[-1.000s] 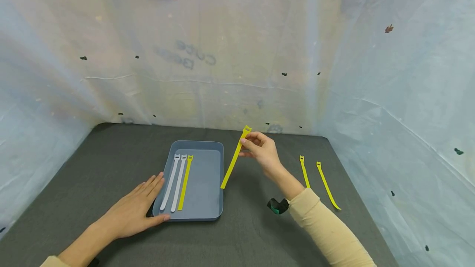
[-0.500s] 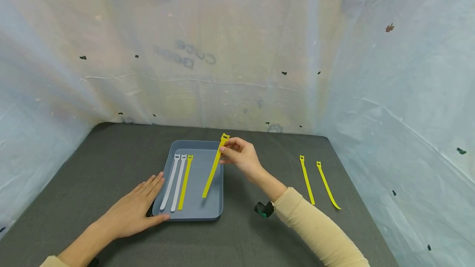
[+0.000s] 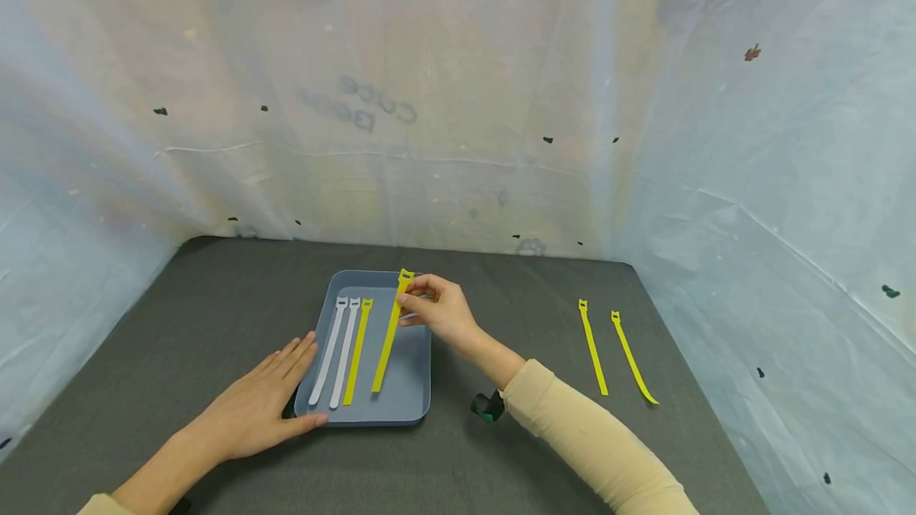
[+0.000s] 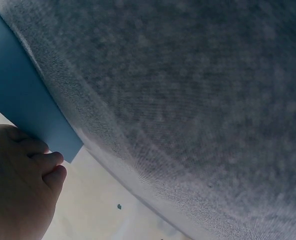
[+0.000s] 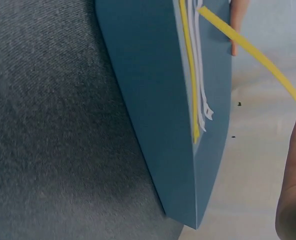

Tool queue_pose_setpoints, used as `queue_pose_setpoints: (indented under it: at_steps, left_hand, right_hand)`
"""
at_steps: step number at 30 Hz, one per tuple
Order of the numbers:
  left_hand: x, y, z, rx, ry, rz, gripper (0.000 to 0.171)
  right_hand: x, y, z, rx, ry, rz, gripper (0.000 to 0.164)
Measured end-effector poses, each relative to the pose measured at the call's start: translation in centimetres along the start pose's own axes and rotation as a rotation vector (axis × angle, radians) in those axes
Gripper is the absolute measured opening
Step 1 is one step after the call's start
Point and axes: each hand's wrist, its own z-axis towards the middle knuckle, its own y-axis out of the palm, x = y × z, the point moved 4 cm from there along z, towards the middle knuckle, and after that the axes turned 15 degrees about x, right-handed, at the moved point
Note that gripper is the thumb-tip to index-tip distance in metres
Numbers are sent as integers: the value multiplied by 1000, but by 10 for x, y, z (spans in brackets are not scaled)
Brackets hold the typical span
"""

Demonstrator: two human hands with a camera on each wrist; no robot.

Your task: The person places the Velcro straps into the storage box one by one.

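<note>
My right hand (image 3: 442, 315) pinches a yellow cable tie (image 3: 390, 340) near its slotted head, over the blue-grey tray (image 3: 411, 388). The tie's tail hangs down toward the tray floor, and in the right wrist view the held yellow tie (image 5: 268, 62) bows in a curve. Inside the tray lie two white cable ties (image 3: 327, 356) and one yellow tie (image 3: 356, 356), side by side, heads to the back. My left hand (image 3: 254, 408) lies along the tray's left side with straight fingers on the rim; the left wrist view shows its fingers (image 4: 50, 162) against the tray wall.
Two more yellow ties lie on the dark cloth-covered table (image 3: 501, 451) at the right: a straight one (image 3: 592, 352) and one with a bent tail (image 3: 633, 356). Translucent sheeting (image 3: 465, 102) encloses the table at the back and sides.
My right hand has carried the yellow cable tie leftward and down, from beside the tray's right edge to over the tray. My left hand has stayed put.
</note>
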Motion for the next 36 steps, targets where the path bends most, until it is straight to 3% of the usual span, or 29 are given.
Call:
queue_pose_setpoints:
  at_steps: [9, 25, 36]
  left_hand:
    - [0, 0, 0, 6, 4, 12, 110]
    - [-1, 0, 1, -7, -6, 27, 112]
    - [0, 0, 2, -7, -8, 38, 112]
  right_hand:
    - [14, 14, 5, -17, -8, -47, 20]
    - [33, 28, 19, 30, -32, -177, 14]
    - [40, 32, 27, -32, -109, -356, 16]
